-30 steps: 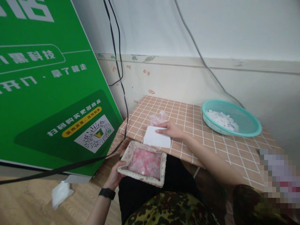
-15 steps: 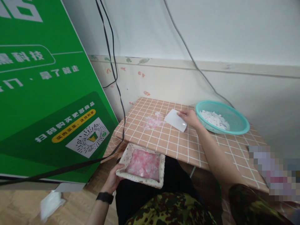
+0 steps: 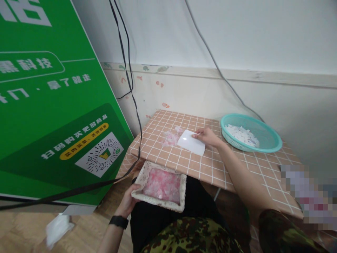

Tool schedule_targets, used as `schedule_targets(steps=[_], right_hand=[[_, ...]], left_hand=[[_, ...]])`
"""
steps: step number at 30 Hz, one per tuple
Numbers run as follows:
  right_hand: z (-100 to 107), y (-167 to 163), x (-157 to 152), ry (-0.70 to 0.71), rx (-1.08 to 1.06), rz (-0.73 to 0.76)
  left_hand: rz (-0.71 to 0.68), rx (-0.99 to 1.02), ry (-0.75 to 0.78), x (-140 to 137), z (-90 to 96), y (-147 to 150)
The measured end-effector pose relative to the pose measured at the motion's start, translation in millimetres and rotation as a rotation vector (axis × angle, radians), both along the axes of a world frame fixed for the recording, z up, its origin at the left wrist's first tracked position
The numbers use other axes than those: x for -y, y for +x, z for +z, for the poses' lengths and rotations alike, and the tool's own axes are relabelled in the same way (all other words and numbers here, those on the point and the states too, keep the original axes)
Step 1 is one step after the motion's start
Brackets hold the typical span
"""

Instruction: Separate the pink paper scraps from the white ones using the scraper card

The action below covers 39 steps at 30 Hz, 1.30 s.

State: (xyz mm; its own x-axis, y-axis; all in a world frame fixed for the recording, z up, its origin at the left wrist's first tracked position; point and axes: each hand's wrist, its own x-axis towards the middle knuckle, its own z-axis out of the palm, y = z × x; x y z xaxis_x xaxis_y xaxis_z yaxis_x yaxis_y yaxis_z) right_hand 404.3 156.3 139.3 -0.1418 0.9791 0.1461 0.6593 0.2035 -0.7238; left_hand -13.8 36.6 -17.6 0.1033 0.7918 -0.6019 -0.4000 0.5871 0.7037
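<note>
My left hand (image 3: 130, 199) grips the left rim of a cloth-lined basket (image 3: 182, 196) below the table's front edge, over my lap. Pink and white small pieces (image 3: 163, 184) fill much of it; I cannot tell their exact kind. Above the table, my right hand (image 3: 206, 137) pinches the right edge of a flat white scraper-like sheet (image 3: 191, 144), tilted at the tabletop. Just left of the sheet lies a thin spread of more pink and white pieces (image 3: 171, 138), partly covered by it.
A turquoise plastic colander (image 3: 273, 142) with white scraps (image 3: 243, 135) stands right of my right hand on the checked tablecloth (image 3: 158, 151). A green sign panel (image 3: 79, 133) rises at left, with a black cable (image 3: 137, 123) hanging before it. A white plastic bag (image 3: 58, 228) lies on the floor.
My right hand has moved the white sheet left and slightly toward me, so it now overlaps the right side of the scattered pieces. My left hand and the basket stay nearly still.
</note>
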Motion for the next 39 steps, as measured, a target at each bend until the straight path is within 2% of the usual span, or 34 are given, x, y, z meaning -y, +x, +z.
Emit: schedule_targets(steps=[4, 9, 15, 20, 27, 32, 34, 39], right_hand=[[-1.2, -20.4, 2.0, -0.005, -0.048, 0.065], [-5.4, -31.3, 1.4, 0.091, -0.001, -0.044], [-0.8, -54.3, 12.8, -0.048, -0.078, 0.120], [-0.8, -55.0, 11.6, 0.074, -0.019, 0.053], [-5.1, -66.1, 19.9, -0.045, -0.109, 0.206], [1.7, -53.8, 15.1, 0.042, -0.058, 0.093], [-0.1, -57.2, 17.8, 0.007, -0.054, 0.128], [-9.3, -84.3, 33.4, -0.104, -0.154, 0.360]], left_hand=[[-0.011, -0.001, 0.004, 0.5, -1.8, -0.8], [0.000, -0.001, 0.018, 1.1, 0.9, 1.0], [-0.013, 0.024, 0.017, 1.0, 8.2, 4.7], [-0.030, 0.020, 0.017, 0.3, 2.8, 2.1], [-0.032, 0.036, 0.015, -0.3, -4.9, -1.0], [-0.035, 0.044, 0.015, -0.1, -6.5, -1.9], [-0.035, 0.044, 0.011, -0.4, -6.2, -1.4], [-0.028, 0.035, 0.016, -0.6, -1.9, 1.1]])
